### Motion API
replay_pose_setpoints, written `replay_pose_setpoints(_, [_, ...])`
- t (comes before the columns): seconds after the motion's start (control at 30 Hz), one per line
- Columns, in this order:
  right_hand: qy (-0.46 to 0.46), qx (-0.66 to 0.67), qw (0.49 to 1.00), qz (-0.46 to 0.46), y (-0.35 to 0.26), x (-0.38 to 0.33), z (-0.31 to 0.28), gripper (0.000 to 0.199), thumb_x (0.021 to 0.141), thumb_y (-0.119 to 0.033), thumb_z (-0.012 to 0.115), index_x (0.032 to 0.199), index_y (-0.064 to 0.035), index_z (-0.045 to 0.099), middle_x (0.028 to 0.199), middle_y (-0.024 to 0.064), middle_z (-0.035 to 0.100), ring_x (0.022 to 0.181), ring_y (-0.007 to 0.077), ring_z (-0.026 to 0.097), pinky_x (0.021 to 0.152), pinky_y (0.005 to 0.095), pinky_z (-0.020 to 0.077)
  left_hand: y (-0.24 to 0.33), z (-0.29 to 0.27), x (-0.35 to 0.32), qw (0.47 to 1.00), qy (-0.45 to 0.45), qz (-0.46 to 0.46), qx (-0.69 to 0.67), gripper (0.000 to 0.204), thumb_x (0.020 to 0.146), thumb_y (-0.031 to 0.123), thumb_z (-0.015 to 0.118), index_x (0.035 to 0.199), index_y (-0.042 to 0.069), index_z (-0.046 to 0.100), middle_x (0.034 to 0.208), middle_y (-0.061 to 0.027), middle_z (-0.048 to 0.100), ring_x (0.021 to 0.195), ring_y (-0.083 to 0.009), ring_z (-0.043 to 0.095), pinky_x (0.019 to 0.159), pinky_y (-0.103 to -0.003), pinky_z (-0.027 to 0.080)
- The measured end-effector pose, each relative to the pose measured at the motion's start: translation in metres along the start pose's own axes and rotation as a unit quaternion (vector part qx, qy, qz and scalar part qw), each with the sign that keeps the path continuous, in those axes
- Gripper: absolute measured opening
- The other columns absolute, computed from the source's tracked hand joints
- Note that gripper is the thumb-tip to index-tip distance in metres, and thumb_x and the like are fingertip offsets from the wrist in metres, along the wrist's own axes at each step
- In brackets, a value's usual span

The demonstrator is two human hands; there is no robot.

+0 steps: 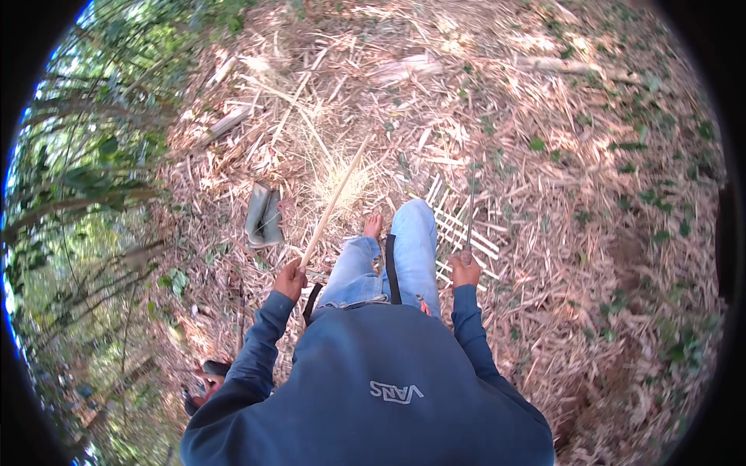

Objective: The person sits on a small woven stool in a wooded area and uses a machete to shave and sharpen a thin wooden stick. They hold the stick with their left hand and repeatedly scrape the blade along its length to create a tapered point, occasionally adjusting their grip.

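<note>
One pale bamboo strip (334, 203) runs from the closed left hand (291, 279) toward the upper centre. The right hand (465, 271) is closed on one thin dark blade (470, 210). One lattice of split slats (458, 233) lies right of the knees; one pair of boots (264, 216) lies centre-left. Open leaf litter (590, 194) fills the right.

One head-worn fisheye view, looking steeply down from close above the person's lap, leaf-littered ground around

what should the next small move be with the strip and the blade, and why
Probably bring the blade in the right hand across to the bamboo strip held by the left hand: the two are apart, either side of the raised knee, with the strip angled away.
</note>
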State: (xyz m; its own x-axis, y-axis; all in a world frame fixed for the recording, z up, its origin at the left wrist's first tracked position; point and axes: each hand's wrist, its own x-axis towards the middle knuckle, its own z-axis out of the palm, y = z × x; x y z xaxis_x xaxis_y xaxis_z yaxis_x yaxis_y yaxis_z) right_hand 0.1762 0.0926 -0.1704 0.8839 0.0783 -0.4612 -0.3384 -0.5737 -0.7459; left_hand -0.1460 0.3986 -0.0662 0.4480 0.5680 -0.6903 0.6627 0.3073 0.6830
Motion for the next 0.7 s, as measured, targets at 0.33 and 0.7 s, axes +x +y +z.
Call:
replay_pose_setpoints(0.33, [-0.318, -0.237, 0.918, -0.010, -0.100, 0.164, -0.016, 0.024, 0.073, -0.020, 0.075, 0.072, 0.0008, 0.062, 0.064, 0.0096, 0.061, 0.053, 0.0185, 0.056, 0.053, 0.0347, 0.0443, 0.021, 0.144, -0.107, 0.927, 0.213, -0.164, -0.261, 0.037, 0.093, 0.011, 0.043, 0.129, 0.001, 0.047, 0.066, -0.0050, 0.059, 0.039, -0.0073, 0.037, 0.035, -0.023, 0.028])
replay_pose_setpoints(0.7, [-0.375, -0.363, 0.849, -0.087, -0.223, 0.167, 0.012, 0.029, 0.070, -0.017, 0.078, 0.077, 0.0034, 0.058, 0.064, 0.0123, 0.059, 0.051, 0.0209, 0.055, 0.049, 0.0376, 0.0412, 0.034, 0.238, -0.128, 0.842, 0.205, -0.153, -0.475, 0.051, 0.086, 0.001, 0.040, 0.137, 0.008, 0.038, 0.080, -0.0099, 0.066, 0.041, -0.0083, 0.043, 0.037, -0.023, 0.034])
